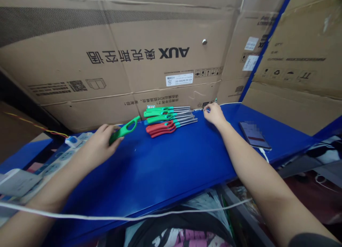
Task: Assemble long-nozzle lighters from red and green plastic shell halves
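My left hand (103,142) is closed around a green lighter handle (125,130). Its looped trigger end points up and to the right, and no metal tube shows on it. At the back edge of the blue surface, my right hand (214,113) has its fingers pinched together over something small that I cannot make out. Between the hands lies a row of long-nosed lighters, with green ones (158,113) behind and red ones (161,128) in front. Their metal tubes (187,115) point right, toward my right hand.
Cardboard (128,33) walls the back of the blue tabletop (160,172). A phone (254,134) with a white cable lies at right. Power strips (62,156) line the left edge. Another white cable (149,215) hangs across the front, between me and the table.
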Tool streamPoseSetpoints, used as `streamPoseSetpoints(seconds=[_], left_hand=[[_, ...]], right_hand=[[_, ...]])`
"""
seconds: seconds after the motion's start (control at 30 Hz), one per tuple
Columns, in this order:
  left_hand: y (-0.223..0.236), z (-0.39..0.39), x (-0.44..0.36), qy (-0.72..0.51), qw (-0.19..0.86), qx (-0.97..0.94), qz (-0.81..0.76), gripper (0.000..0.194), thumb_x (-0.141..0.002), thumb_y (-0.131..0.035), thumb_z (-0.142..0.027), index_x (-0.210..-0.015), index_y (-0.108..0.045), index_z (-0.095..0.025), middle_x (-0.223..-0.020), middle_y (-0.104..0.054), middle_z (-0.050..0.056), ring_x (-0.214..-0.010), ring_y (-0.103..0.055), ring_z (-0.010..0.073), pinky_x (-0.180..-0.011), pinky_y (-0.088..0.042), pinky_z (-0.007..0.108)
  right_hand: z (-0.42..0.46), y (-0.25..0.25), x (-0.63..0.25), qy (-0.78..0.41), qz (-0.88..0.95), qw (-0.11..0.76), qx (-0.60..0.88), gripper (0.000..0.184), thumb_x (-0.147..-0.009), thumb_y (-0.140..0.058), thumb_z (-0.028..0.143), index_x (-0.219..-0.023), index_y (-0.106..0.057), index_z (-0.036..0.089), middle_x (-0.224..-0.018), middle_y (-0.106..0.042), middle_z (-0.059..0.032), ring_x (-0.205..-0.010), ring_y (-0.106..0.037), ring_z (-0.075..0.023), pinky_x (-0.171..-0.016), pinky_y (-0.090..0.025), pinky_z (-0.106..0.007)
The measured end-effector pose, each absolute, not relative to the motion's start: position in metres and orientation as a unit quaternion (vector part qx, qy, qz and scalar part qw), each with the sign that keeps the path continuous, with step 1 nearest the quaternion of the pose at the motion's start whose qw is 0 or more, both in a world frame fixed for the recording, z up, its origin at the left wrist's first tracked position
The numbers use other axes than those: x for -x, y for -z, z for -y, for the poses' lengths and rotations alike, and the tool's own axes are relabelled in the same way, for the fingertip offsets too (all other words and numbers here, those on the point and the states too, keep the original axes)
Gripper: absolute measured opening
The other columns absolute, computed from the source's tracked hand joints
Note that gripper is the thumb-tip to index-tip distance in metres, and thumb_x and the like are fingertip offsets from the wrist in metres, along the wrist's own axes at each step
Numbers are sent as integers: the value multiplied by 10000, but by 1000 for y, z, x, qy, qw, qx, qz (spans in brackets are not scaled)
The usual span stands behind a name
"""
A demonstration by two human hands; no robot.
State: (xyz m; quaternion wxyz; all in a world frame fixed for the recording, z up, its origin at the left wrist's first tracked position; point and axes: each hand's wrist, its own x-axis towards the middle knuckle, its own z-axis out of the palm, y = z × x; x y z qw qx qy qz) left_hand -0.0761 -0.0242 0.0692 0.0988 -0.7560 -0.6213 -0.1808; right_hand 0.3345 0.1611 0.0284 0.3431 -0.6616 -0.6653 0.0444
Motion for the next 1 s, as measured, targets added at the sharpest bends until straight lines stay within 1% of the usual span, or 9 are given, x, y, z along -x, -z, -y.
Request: streamPoseSetpoints(seconds=[0.07, 0.13, 0.2, 0.33, 0.43, 0.53, 0.6, 0.77, 1.0], left_hand=[[-68, 36, 43, 296, 137, 750, 576, 293, -964, -494, -372, -1171, -552, -173, -1099, -595, 109, -1045, -598, 264, -952, -485, 385], [-62, 45, 14, 379, 136, 755, 518, 282, -966, -543, -358, -1203, -552, -204, -1112, -598, 81, -1021, -605, 233, -936, -495, 354], [-53, 48, -7, 385, 92, 787, 473, 263, -967, -566, -344, -1201, -567, -222, -1112, -606, 62, -1013, -614, 215, -916, -503, 330], [-28, 34, -23, 251, -32, 861, 442, 319, -1005, -496, -368, -1288, -566, -239, -1171, -595, 64, -1011, -631, 209, -878, -522, 327], [-9, 18, -20, 195, -20, 864, 463, 367, -1018, -442, -389, -1302, -582, -203, -1122, -594, 93, -938, -629, 237, -808, -530, 368], [3, 8, -14, 200, -15, 861, 467, 380, -1008, -459, -407, -1274, -610, -183, -1097, -609, 106, -977, -607, 267, -855, -513, 410], [6, 6, -11, 214, -21, 860, 464, 366, -1003, -474, -410, -1248, -629, -187, -1089, -626, 102, -991, -596, 269, -877, -501, 422], [4, 8, -9, 253, -49, 851, 457, 347, -975, -533, -399, -1220, -636, -176, -1109, -663, 95, -1030, -606, 255, -914, -498, 405], [5, 8, -10, 288, -80, 827, 477, 291, -909, -604, -344, -1143, -660, -180, -1101, -689, 88, -1024, -631, 251, -913, -510, 404]], right_hand=[[-153, -37, -324, -26, 688, 412, 597, 143, -870, -540, 178, -944, -661, 196, -1103, -636, -97, -1041, -605, -202, -984, -467, -329], [-141, -42, -312, -15, 716, 535, 448, 173, -915, -519, 258, -1020, -640, 194, -1039, -639, -87, -934, -607, -194, -909, -487, -335], [-127, -43, -300, -5, 755, 571, 322, 240, -941, -512, 363, -1094, -610, 207, -990, -634, -73, -892, -598, -207, -880, -480, -374], [-103, -41, -277, -37, 840, 497, 215, 260, -956, -503, 413, -1073, -601, 202, -972, -634, -65, -851, -595, -198, -856, -464, -387], [-93, -37, -266, -123, 896, 388, 177, 247, -892, -633, 424, -948, -625, 184, -903, -642, -51, -824, -590, -176, -781, -471, -319], [-90, -30, -260, -195, 933, 261, 152, 325, -785, -759, 450, -919, -632, 182, -885, -642, -30, -813, -575, -162, -753, -459, -283], [-89, -26, -256, -217, 943, 210, 140, 364, -746, -796, 437, -930, -618, 178, -902, -629, -22, -802, -551, -150, -738, -443, -268], [-87, -23, -251, -227, 945, 170, 161, 329, -746, -794, 347, -923, -578, 172, -885, -595, -11, -771, -503, -139, -709, -417, -252], [-88, -30, -257, -233, 936, 133, 229, 354, -720, -806, 367, -926, -595, 171, -878, -609, -7, -737, -498, -135, -661, -409, -249]])
